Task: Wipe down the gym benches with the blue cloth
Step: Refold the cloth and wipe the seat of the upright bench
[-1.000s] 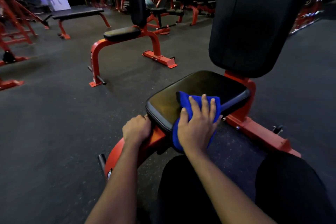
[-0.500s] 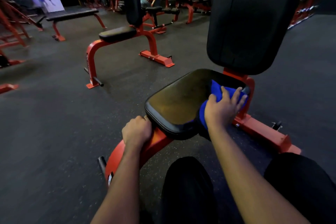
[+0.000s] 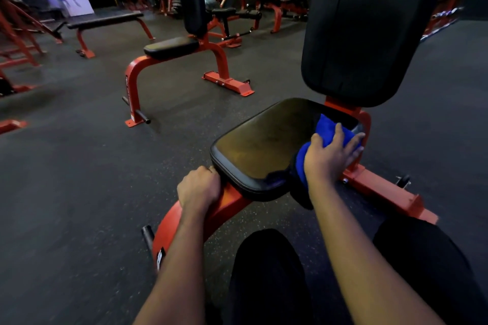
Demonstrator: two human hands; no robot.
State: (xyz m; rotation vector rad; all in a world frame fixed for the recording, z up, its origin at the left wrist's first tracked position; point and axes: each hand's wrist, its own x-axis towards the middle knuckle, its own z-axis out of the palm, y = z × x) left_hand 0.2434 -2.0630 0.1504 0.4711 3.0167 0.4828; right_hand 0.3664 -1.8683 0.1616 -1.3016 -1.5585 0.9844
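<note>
A black padded seat (image 3: 264, 145) on a red frame (image 3: 227, 208) stands right before me, with an upright black backrest (image 3: 369, 29) behind it. The blue cloth (image 3: 326, 129) lies over the seat's right edge near the backrest. My right hand (image 3: 330, 155) presses flat on the cloth with straight spread fingers. My left hand (image 3: 199, 188) grips the red frame just below the seat's front corner, fingers curled around it.
A second red bench with black seat (image 3: 171, 46) and backrest stands ahead to the left. A flat bench (image 3: 103, 20) lies further back left. More red machines line the far wall. Dark rubber floor (image 3: 79, 179) spreads around. My dark-trousered knees (image 3: 266, 258) are at the bottom.
My right hand has slid the cloth from the seat's near right edge toward the backrest along the right side. The left hand has stayed on the frame.
</note>
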